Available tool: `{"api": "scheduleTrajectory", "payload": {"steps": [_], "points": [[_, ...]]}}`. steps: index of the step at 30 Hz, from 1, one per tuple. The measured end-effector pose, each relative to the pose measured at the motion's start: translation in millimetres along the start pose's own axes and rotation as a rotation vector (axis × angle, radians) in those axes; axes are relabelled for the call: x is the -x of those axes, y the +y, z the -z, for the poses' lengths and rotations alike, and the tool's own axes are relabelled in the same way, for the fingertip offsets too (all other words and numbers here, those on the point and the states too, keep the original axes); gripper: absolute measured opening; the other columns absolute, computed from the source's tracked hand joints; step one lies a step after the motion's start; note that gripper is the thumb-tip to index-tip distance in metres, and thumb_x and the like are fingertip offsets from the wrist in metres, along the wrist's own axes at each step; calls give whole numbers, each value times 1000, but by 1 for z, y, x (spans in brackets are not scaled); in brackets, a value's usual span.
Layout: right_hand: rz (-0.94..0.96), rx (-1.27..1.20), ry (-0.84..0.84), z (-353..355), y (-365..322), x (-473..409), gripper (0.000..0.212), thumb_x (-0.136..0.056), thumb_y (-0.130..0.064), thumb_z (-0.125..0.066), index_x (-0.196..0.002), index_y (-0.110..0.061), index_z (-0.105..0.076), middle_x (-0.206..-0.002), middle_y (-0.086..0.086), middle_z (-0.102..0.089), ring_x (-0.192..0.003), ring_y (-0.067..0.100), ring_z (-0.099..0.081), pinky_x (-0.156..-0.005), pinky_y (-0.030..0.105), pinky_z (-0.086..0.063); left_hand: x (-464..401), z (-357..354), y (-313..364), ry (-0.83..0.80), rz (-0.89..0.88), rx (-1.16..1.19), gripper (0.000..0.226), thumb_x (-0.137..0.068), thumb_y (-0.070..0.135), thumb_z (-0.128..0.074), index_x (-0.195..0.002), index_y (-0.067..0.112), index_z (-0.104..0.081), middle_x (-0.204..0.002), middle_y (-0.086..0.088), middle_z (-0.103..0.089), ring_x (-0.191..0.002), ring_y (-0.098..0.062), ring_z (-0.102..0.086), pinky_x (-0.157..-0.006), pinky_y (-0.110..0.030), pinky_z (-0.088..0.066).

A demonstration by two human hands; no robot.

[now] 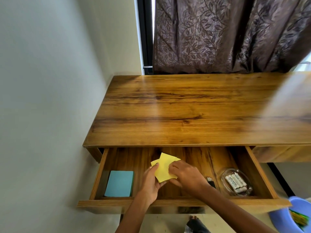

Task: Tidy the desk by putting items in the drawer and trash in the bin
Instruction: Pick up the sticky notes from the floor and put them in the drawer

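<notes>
The wooden drawer (183, 202) under the desk top (193, 106) is pulled out. Over its middle, both hands hold yellow sticky notes (164, 167). My left hand (150, 180) grips the lower left corner of the notes with its thumb on top. My right hand (186, 176) pinches their right edge. A blue notepad (119, 183) lies in the drawer's left end. A clear dish of white batteries (236, 182) sits in the right end. A small black object (211, 182) lies beside my right wrist, partly hidden.
A blue plastic bin (284, 216) holding green and yellow scraps stands on the floor at the lower right. A white wall runs along the left of the desk. A brown patterned curtain (227, 34) hangs behind it.
</notes>
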State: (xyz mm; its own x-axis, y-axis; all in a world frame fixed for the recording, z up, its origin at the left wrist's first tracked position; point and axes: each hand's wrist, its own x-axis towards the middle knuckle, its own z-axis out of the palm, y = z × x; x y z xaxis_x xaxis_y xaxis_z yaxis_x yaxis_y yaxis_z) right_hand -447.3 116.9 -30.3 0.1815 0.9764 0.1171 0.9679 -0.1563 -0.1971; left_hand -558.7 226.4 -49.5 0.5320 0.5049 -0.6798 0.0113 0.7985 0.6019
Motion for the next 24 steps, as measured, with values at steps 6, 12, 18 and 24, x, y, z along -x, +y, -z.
{"api": "scheduleTrajectory", "payload": {"steps": [6, 12, 18, 24], "points": [[6, -48, 325, 20, -5, -1, 11, -77, -20, -75, -85, -17, -69, -82, -4, -70, -73, 9, -67, -56, 19, -53, -1, 2, 1, -1, 10, 61, 8, -93, 19, -56, -101, 18, -56, -103, -13, -67, -92, -27, -66, -56, -33, -58], [-53, 33, 624, 28, -5, -11, 7, -74, -14, -75, -79, -11, -70, -80, 2, -69, -75, 16, -65, -57, 25, -52, -3, 0, 1, 2, -5, 48, 8, -93, 19, -56, -101, 20, -57, -102, -12, -67, -92, -27, -66, -58, -35, -58], [105, 155, 278, 4, -10, -13, 23, -58, -29, -89, -71, -23, -70, -75, -8, -68, -68, 7, -64, -56, 18, -53, -2, 2, 2, -72, -21, 61, 18, -93, 29, -54, -106, 18, -61, -98, -10, -73, -91, -24, -68, -62, -34, -57], [-236, -130, 359, -3, -13, -8, 29, -79, -32, -73, -106, -25, -65, -111, -7, -58, -107, 11, -53, -83, 28, -44, -2, 1, -3, -67, -105, -96, 20, -90, 19, -61, -108, 24, -58, -106, -4, -68, -98, -22, -64, -67, -31, -54]]}}
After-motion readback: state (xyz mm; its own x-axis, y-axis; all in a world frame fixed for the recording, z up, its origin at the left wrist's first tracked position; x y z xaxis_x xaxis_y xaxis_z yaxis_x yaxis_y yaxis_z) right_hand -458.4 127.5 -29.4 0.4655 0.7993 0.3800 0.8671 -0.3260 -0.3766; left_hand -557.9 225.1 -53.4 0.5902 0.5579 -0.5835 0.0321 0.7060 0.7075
